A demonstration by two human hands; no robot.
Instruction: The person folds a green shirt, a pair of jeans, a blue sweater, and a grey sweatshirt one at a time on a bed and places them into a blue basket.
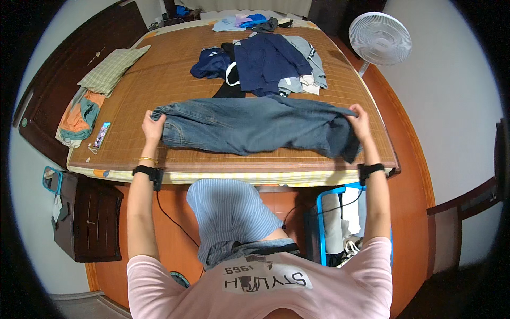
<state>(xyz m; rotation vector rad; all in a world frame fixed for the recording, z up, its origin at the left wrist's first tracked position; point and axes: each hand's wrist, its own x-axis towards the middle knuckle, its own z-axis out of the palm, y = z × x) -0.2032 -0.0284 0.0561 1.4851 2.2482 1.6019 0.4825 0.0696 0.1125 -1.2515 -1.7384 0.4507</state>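
A pair of blue denim jeans [243, 125] is stretched sideways over the near part of the bed, its legs lying together. My left hand [153, 124] grips the waistband end, with the fingers around its edge. At the other end my right hand [359, 119] pinches the leg near the hem, and a corner of the cloth hangs below it. Just beyond the jeans lies a loose heap of clothes, with a navy garment [267, 60] on top, a dark blue one [211, 63] at its left and a grey one [312, 60] at its right.
A phone [102, 134], a checked pillow [113, 69] and an orange-green folded cloth [81, 115] lie along the bed's left side. More clothes [247, 22] are at the far end. A white fan [380, 40] stands right. A blue-rimmed bin [320, 227] holds rolled clothes. Cables hang from both wrist straps.
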